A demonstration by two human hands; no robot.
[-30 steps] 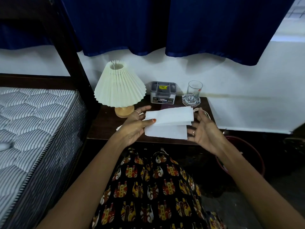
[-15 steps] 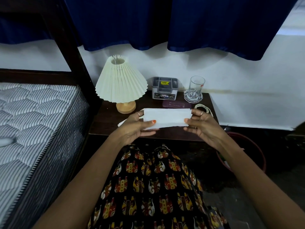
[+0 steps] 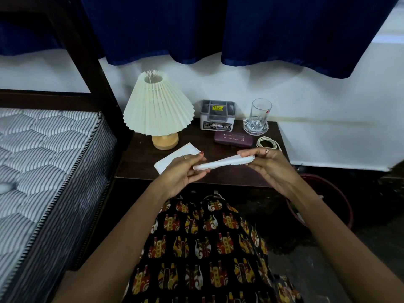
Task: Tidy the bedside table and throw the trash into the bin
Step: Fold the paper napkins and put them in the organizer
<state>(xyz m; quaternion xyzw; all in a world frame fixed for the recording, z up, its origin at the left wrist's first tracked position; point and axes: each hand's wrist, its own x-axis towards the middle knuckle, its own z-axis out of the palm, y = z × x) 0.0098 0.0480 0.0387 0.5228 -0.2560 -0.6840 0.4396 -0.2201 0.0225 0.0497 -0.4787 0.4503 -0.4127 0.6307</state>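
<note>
Both hands hold a folded white tissue [image 3: 225, 162] over the front of the dark wooden bedside table [image 3: 140, 158]. My left hand [image 3: 183, 171] pinches its left end and my right hand [image 3: 266, 165] pinches its right end. The tissue is folded flat into a narrow strip, seen nearly edge-on. A second white tissue [image 3: 177, 157] lies flat on the table just behind my left hand. The dark red bin [image 3: 336, 197] stands on the floor to the right of the table, partly hidden by my right forearm.
On the table stand a pleated cream lamp [image 3: 158, 110], a grey organiser box [image 3: 217, 115], a glass [image 3: 260, 110] on a clear coaster, a maroon case [image 3: 232, 139] and a coiled white cable [image 3: 270, 143]. A striped mattress [image 3: 43, 162] is at the left.
The tissue went from a wide open sheet to a narrow folded strip. Both hands have closed in on its ends and tilted it nearly flat.
</note>
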